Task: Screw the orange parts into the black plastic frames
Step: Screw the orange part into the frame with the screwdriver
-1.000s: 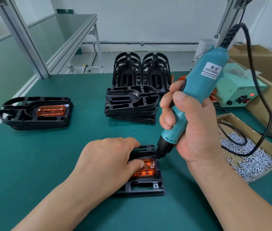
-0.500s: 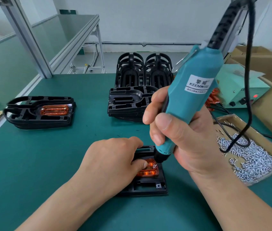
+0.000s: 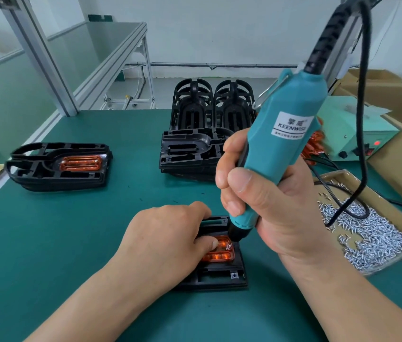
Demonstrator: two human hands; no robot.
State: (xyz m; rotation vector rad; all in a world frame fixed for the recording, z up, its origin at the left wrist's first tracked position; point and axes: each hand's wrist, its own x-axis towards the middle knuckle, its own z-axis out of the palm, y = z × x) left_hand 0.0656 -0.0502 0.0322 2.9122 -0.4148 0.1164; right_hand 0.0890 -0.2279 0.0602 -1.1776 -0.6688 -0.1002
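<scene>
Orange part [image 3: 219, 254], translucent and ribbed, sits in a black frame [image 3: 222, 280] lying flat on the green table [image 3: 71, 243] just in front of me. My left hand [image 3: 168, 243] lies over the frame, fingers curled down on it, thumb pressing the orange part. My right hand [image 3: 276, 208] is wrapped tight round the teal screwdriver [image 3: 279, 144], its black nose down at the part's far right corner.
</scene>
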